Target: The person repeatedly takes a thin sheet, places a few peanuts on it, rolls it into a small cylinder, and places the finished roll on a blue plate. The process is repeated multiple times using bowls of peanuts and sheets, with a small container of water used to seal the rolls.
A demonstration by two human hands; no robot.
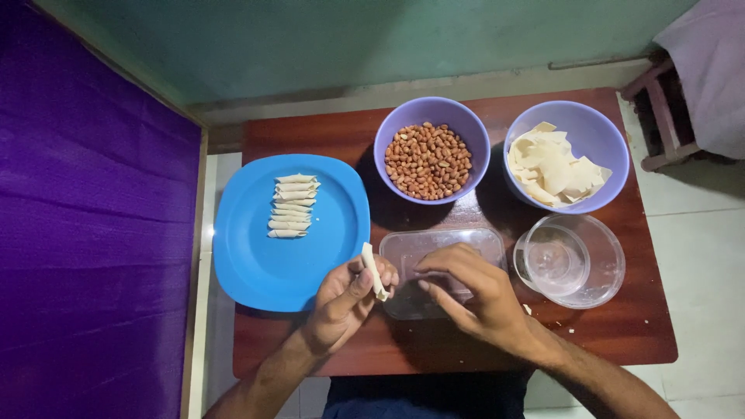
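The fingers [365, 281] of the left hand [345, 299] close narrowly around a rolled pastry strip [373, 271], pale and slim, held just above the near edge of the blue plate [256, 264]. Its long axis runs nearly upright in the view, the upper end leaning slightly toward the plate, the lower end toward the right hand [469, 291]. The right hand rests with its fingers curled down into a clear rectangular container [485, 240]; they appear to hold nothing, though the fingertips are partly hidden.

On the plate, a neat column of finished rolls [293, 206] lies crosswise, each pointing left to right. Beyond the container stand two purple bowls side by side: a bowl of peanuts [429, 159] and a bowl of pastry wrappers [560, 164]. To the right, just beside the container, sits a round clear tub [605, 268] with a clear lid [552, 260] lying in it.

All rest on a dark reddish wooden tabletop [310, 132]. A purple cloth [85, 217] hangs on the left, a green wall [349, 39] stands behind, and a wooden stool [660, 109] sits at the far right on a pale floor.
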